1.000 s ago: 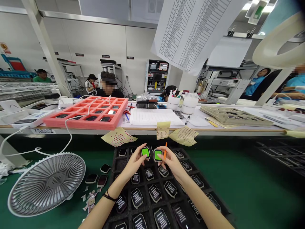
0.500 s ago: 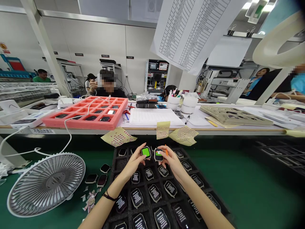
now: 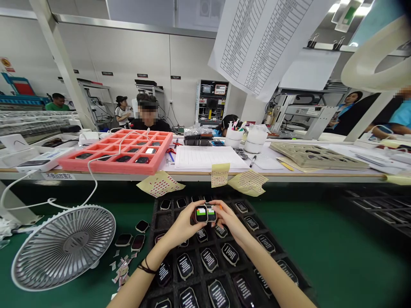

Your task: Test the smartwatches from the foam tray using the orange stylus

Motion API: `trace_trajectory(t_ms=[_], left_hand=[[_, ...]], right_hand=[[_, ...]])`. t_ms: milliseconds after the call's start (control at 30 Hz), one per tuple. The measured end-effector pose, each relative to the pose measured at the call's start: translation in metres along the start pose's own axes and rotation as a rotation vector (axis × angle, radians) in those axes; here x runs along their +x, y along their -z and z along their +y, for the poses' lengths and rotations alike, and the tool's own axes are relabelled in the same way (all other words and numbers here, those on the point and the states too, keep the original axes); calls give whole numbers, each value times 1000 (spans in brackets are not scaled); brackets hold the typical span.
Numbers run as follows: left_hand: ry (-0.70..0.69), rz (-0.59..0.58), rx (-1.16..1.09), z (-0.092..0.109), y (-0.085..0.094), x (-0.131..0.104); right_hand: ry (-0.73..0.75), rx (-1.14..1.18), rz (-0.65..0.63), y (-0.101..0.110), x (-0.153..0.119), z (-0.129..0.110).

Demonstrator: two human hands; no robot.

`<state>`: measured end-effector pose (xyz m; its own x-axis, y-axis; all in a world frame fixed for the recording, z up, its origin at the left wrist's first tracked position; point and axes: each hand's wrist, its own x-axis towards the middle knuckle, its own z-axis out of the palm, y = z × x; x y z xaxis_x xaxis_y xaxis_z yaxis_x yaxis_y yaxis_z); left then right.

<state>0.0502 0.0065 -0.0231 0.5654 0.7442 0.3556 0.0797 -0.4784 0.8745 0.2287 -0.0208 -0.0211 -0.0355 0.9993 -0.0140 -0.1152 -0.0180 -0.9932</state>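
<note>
My left hand (image 3: 186, 222) grips a square watch (image 3: 201, 214) by its edges, its screen lit with green and white. Right beside it, my right hand (image 3: 228, 219) holds a second watch (image 3: 211, 213) with a similar lit screen; the two watches look side by side, touching or nearly so. Something orange shows at my right fingers. Both hands are above the far part of a black compartment tray (image 3: 163, 221), which holds several watches with white text on dark screens. Two dark-screened watches (image 3: 181, 202) lie at its far left.
A round grey fan (image 3: 77, 244) stands at left, near three loose watches (image 3: 138, 242) and paper scraps (image 3: 122, 270). Beyond, a shelf carries a pink foam tray (image 3: 150, 167), papers (image 3: 208, 157) and a beige tray (image 3: 308, 156). Yellow sticker sheets (image 3: 160, 184) hang from its edge. People sit behind.
The two watches have come together between my hands. The left one's screen went from mostly green to dark with green and white. A person behind has lowered a raised hand.
</note>
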Motion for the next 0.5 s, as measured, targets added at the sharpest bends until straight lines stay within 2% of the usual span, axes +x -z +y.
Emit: trace_trajectory(t_ms=[100, 167, 333, 500], left_hand=[[-111, 15, 291, 2, -1, -2], [-151, 20, 389, 0, -1, -2], [-179, 30, 524, -5, 0, -3], [-245, 100, 528, 7, 1, -4]], right_hand=[[19, -24, -31, -5, -1, 3], [57, -51, -45, -9, -3, 6], [125, -108, -95, -12, -6, 9], [121, -16, -117, -9, -8, 0]])
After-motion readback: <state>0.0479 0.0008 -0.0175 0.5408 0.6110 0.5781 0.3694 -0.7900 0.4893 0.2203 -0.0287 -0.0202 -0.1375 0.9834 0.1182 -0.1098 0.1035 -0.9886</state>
